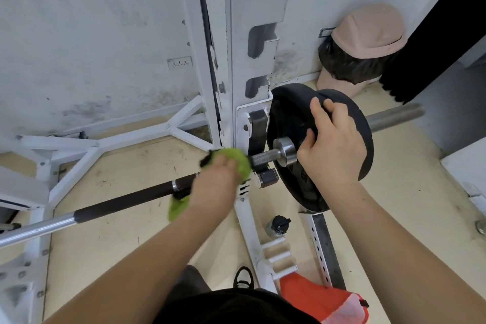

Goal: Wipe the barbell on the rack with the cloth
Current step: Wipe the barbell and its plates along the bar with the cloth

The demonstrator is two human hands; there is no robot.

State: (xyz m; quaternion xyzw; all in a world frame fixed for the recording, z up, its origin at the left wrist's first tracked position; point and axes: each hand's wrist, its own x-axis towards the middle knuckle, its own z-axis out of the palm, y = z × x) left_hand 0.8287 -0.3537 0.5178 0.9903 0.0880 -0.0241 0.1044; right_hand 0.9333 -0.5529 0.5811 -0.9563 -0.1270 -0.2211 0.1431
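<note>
Beige floor [118, 244], scuffed. White wall [79, 21], stained low down, with a socket [179, 62] on it. White rack [236, 47] stands against the wall. Barbell [118, 205] sits in the rack hook and runs left out of frame.

My left hand [215, 181] is wrapped round the green cloth [238, 160], pressed on the bar just left of the hook. It's blurred, so I can't make out the fingers. The bar under the cloth is hidden.

My right hand [334, 144] grips the rim of the black weight plate [289, 118], fingers curled over the top edge. The sleeve end pokes out past the plate.

Pink-lidded bin [368, 31] in the corner. Bottle [278, 225] on the floor by the rack foot. Something orange [315, 294] near my shoe [243, 277]. Floor under the bar is open.
</note>
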